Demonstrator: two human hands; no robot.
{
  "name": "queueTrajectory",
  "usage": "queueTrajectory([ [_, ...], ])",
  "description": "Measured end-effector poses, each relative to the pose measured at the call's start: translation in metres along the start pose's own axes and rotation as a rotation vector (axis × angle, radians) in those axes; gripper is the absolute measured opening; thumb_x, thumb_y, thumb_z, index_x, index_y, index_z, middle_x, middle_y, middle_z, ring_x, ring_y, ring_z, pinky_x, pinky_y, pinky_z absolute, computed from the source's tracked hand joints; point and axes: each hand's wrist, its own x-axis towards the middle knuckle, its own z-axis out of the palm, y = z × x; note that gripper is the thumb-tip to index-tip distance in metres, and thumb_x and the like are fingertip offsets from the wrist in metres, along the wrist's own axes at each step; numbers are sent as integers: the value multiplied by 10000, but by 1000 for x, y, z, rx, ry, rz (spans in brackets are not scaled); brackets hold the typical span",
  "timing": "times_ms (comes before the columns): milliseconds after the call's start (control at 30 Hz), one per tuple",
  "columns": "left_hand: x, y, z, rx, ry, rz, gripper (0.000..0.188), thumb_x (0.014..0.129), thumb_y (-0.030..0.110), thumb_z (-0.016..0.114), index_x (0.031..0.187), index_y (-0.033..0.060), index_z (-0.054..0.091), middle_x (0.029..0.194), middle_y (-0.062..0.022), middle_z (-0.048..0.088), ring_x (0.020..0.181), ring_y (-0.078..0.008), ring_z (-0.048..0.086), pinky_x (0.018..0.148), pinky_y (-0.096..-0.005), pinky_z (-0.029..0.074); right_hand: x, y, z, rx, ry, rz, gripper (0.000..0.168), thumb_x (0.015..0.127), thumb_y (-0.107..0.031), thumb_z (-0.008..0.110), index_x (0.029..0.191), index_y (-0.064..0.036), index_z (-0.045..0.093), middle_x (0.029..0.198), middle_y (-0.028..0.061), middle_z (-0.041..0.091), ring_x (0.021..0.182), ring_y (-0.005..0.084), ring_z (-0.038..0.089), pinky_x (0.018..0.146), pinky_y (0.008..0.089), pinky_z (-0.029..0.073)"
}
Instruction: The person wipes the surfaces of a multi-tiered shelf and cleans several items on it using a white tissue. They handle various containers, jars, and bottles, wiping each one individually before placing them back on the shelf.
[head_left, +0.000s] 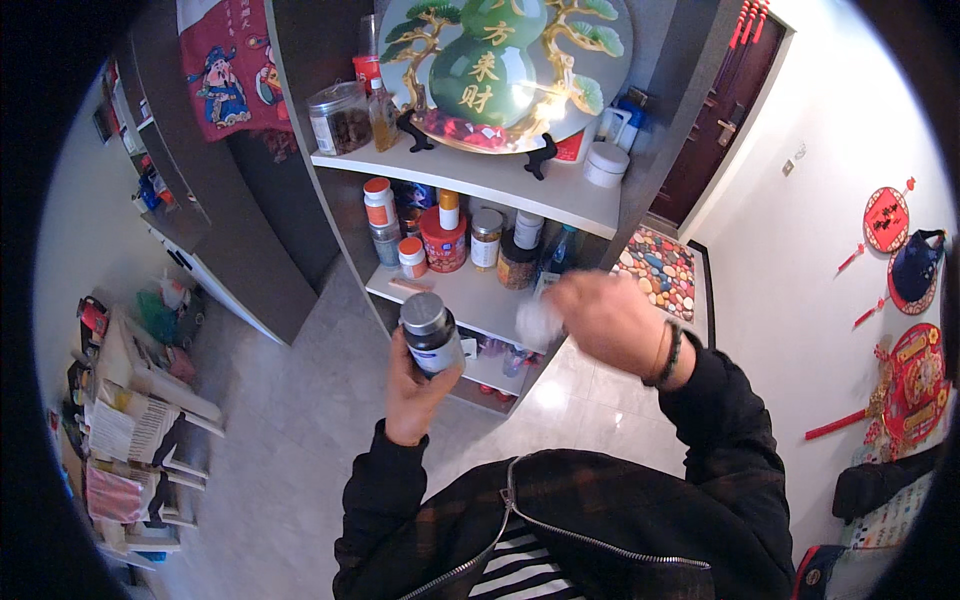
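Note:
My left hand (421, 390) grips a dark bottle (433, 337) with a grey lid and a pale label, upright in front of the shelf unit. To its right, my right hand (611, 322) is raised and blurred by motion. It pinches a white wad (538, 322), perhaps tissue or cloth, apart from the bottle. Behind both hands, the middle shelf (480, 296) bears a red tin (445, 244), a clear jar with a metal lid (487, 241), a white bottle with an orange cap (412, 257) and a dark jar of grains (516, 264).
Above, a large decorative plate (420, 75) stands on black holders, beside a jar of dark pieces (341, 124) and a white tub (606, 163). Chairs (187, 409) line the left side. A pebble-patterned mat (660, 270) lies by the door (720, 112).

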Motion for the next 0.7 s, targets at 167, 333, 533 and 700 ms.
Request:
queueTrajectory([
  [167,9,5,26,-55,30,52,676,732,47,744,1300,43,376,1192,-64,499,1119,-173,489,971,-330,379,-4,22,-8,6,399,-20,319,732,-9,587,1051,-21,582,937,140,614,802,263,627,667,331,524],
  [333,11,3,52,-67,75,47,669,713,52,762,1277,35,402,1173,-68,516,1114,-174,495,973,-329,375,42,48,-14,-148,314,21,396,738,-85,562,1124,6,563,1140,185,554,1040,288,558,867,365,452],
  [533,14,4,74,69,151,136,659,712,88,764,1275,29,427,1185,-73,521,1099,-179,508,971,-324,373,20,62,26,-388,293,-82,393,765,-133,548,1113,51,540,1146,208,543,1026,286,564,845,353,450],
  [700,41,35,96,184,112,243,670,712,116,771,1276,16,424,1181,-82,522,1088,-186,513,958,-325,386,-18,65,-6,83,127,-315,286,783,-135,565,1037,-2,559,996,142,598,839,234,608,730,333,474],
])
